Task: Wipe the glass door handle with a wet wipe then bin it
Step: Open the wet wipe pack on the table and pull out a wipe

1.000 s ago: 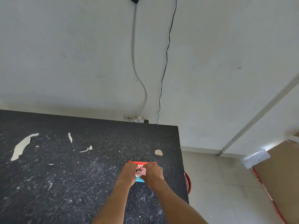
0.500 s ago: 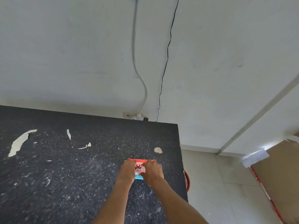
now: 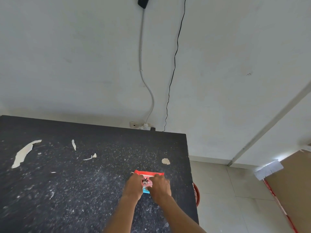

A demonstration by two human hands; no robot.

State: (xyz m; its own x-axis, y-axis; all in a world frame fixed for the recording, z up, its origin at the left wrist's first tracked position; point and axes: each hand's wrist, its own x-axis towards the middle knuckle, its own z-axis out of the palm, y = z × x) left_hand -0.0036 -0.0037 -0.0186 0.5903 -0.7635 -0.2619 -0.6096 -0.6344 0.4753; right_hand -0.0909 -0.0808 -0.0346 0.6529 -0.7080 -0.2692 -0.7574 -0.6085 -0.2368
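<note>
In the lower centre, wipe pack [image 3: 148, 182]: small flat packet with a red top edge, pink face with a dark cartoon figure and blue bottom strip, lying on the black table [image 3: 84, 190] near its right edge.
Pack against fingers: between both hands, only its middle and top edge showing (the sides are covered).
Left hand [image 3: 133, 187]: fingers curled over the pack's left side, gripping it.
Right hand [image 3: 159, 186]: fingers bent onto the upper face, thumb low by the blue strip, pinching.
Pose: both come in from the bottom edge, knuckles up, converging.
</note>
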